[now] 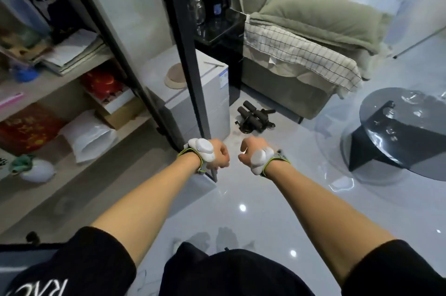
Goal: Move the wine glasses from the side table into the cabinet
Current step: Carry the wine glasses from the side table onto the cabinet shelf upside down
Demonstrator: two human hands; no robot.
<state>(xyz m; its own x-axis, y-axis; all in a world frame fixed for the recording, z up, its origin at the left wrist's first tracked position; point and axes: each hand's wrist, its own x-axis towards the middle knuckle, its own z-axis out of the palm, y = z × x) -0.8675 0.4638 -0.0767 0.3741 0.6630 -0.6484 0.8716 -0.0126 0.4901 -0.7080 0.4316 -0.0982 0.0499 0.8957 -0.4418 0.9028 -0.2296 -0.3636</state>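
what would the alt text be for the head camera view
Seen from above, a person's left hand and right hand are held out as empty fists over a glossy floor. A round glass side table with wine glasses stands at right, and an open-shelved cabinet at left.

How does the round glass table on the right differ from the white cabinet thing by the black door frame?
The glass side table is round, dark and see-through; the white unit is boxy and opaque. The table carries what look like clear glasses, too blurred to count; the white unit carries a flat beige disc. The table stands at the right edge, the unit against the wall. Both stand on the glossy floor.
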